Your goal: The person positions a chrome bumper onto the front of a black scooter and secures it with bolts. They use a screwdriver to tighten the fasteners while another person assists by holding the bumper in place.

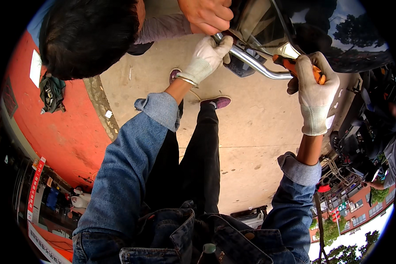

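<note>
My left hand [205, 57], in a white knit glove, is closed around the upper left part of a bent shiny metal tube [256, 61]. My right hand [314, 81], gloved the same way, wraps round an orange-and-black handled tool [289, 65] at the tube's right end. Its working end is hidden, so its exact kind cannot be made out. Just above my left hand, another person's bare hand [209, 16] is closed beside the tube's upper end. A glossy dark curved panel [352, 59] lies beyond the tube.
The other person's head [88, 37] leans in at the upper left. A dark green bag [53, 93] lies on red ground [44, 127] at the left. Parked two-wheelers [361, 136] crowd the right side. Pale concrete [251, 145] lies under my feet.
</note>
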Motion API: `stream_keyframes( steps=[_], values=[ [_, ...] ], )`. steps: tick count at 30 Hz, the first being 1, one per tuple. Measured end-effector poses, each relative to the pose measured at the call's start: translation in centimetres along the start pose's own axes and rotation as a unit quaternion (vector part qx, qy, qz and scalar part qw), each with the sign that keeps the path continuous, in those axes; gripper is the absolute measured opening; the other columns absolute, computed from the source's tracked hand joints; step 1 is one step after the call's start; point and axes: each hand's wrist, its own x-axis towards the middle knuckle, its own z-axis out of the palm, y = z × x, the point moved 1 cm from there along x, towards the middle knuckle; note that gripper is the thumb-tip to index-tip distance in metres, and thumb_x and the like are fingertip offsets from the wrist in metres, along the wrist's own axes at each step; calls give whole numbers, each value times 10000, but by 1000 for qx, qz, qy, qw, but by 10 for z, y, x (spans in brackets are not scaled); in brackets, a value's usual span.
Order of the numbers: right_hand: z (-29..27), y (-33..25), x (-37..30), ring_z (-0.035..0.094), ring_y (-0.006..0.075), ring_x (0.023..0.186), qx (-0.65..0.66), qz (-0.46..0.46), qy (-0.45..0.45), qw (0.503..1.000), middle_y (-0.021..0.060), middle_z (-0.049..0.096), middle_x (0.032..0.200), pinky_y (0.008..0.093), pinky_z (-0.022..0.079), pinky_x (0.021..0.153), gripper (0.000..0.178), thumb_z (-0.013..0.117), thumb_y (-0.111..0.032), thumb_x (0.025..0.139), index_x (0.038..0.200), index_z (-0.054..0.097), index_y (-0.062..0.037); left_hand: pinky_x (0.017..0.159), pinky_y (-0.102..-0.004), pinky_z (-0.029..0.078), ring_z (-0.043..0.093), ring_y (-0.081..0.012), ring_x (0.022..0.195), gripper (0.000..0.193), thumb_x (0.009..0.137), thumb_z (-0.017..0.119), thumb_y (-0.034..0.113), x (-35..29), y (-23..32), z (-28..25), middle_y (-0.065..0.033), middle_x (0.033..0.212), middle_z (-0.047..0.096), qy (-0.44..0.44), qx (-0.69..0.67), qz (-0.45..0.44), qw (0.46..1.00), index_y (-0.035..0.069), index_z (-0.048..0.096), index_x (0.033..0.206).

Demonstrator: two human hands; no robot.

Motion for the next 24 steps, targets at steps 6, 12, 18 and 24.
stream_keyframes(
  steps=[6, 12, 18, 24],
  values=[
    [1, -2, -1, 530, 66, 423, 34, -2, 6, 999, 34, 529, 542, 191, 421, 373, 167, 574, -117, 824, 719, 535, 6, 383, -238, 320, 422, -70, 388, 518, 869, 539, 473, 0, -1, 3, -5, 469, 499, 27, -29, 41, 998, 65, 518, 551],
    [1, -3, -1, 529, 66, 421, 35, 7, 5, 999, 34, 532, 547, 192, 422, 372, 172, 575, -122, 829, 722, 535, 6, 379, -230, 323, 423, -69, 383, 483, 880, 537, 443, -1, -1, 2, -10, 489, 522, 17, -18, 35, 999, 65, 521, 581],
    [0, -2, -2, 531, 65, 426, 43, 1, 1, 999, 32, 532, 548, 188, 421, 374, 161, 574, -109, 830, 725, 537, 8, 376, -229, 319, 423, -69, 381, 461, 882, 541, 434, 2, -6, 4, -12, 492, 525, 24, -33, 33, 999, 66, 524, 604],
    [-1, -1, -3, 533, 63, 431, 45, -1, 0, 999, 29, 528, 546, 184, 420, 376, 158, 567, -105, 835, 731, 539, 10, 385, -228, 323, 419, -68, 385, 448, 878, 549, 432, 0, -2, 4, -15, 501, 531, 31, -21, 31, 999, 70, 521, 615]
  ],
)
